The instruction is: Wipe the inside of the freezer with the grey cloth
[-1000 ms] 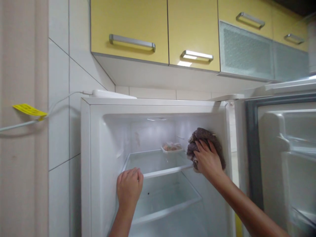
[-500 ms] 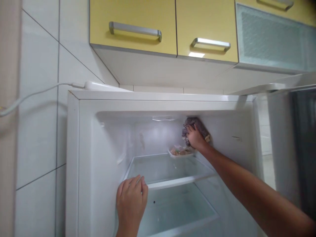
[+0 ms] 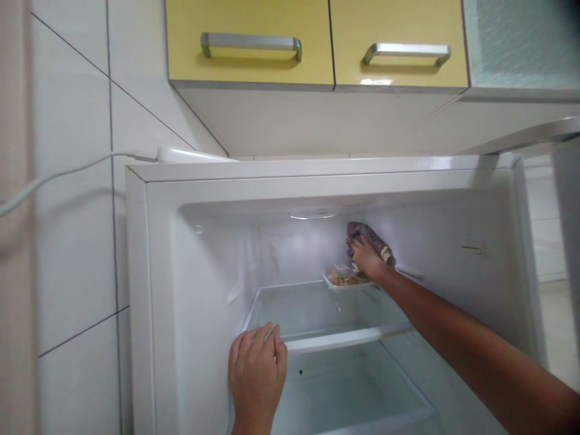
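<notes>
Deep inside the open fridge, my right hand [image 3: 366, 257] is closed on a grey-purple cloth [image 3: 362, 231] with a pale edge, pressed to the back right corner of the inner wall. The cloth is bunched, and part of it is hidden by the hand. Just below it, a white tray [image 3: 333, 285] of food under clear wrap sits at the back right of the upper glass shelf [image 3: 299, 308]. My left hand [image 3: 258, 368] is at that shelf's front left corner, its fingers bent over the edge and their tips hidden.
A lower glass shelf [image 3: 357, 380] lies beneath, with a small dark speck on it. Yellow cabinets [image 3: 249, 60] with metal handles hang above the fridge. A white cable [image 3: 67, 172] runs across the tiled wall on the left. At right, the fridge door [image 3: 568, 199] stands open.
My right hand has slid the cloth slightly down the corner, closer to the food tray. The view has shifted a little, and my left hand remains at the shelf corner.
</notes>
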`<state>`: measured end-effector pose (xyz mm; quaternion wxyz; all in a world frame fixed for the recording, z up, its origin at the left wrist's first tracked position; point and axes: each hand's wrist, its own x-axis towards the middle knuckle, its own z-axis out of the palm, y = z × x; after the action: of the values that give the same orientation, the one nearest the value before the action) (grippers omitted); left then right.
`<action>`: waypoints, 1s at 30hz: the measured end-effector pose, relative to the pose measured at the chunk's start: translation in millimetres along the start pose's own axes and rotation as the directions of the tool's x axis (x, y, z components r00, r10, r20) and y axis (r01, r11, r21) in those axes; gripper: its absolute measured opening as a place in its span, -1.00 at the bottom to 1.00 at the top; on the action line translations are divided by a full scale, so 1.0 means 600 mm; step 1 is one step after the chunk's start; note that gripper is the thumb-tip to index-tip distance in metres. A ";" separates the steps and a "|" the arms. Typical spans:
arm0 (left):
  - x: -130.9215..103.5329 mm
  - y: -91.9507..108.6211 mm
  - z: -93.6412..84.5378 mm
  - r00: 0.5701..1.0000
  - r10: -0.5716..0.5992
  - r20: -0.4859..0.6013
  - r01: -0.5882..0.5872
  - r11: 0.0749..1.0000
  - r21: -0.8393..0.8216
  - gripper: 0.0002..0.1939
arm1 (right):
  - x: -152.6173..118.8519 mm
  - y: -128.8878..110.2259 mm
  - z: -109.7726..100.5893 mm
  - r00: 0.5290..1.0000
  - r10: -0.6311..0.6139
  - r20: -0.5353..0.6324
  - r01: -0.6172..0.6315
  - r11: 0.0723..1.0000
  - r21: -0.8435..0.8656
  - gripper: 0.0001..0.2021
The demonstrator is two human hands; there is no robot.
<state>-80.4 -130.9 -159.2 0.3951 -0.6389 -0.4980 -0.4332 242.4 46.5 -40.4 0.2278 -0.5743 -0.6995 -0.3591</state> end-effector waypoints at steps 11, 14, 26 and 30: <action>0.008 0.008 -0.021 0.996 -0.058 0.069 0.060 0.998 -0.033 -0.69 | -0.156 -0.014 -0.128 0.988 -0.072 0.140 0.102 0.969 -0.225 -0.64; 0.010 0.010 -0.026 0.994 -0.058 0.090 0.062 0.997 -0.048 -0.69 | -0.196 -0.024 -0.145 0.975 -0.105 0.198 0.151 0.960 -0.237 -0.64; 0.013 0.008 -0.033 0.994 -0.051 0.095 0.056 0.997 -0.050 -0.68 | -0.253 -0.067 -0.181 0.971 0.014 0.237 0.060 0.950 -0.306 -0.70; 0.013 0.006 -0.032 0.997 -0.033 0.073 0.036 0.999 -0.036 -0.70 | -0.263 -0.042 -0.169 0.966 -0.011 0.260 0.099 0.939 -0.330 -0.70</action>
<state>-79.2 -147.2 -146.3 0.3572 -0.6529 -0.5149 -0.4256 245.8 -134.2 -97.0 0.0234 -0.6263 -0.6662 -0.4041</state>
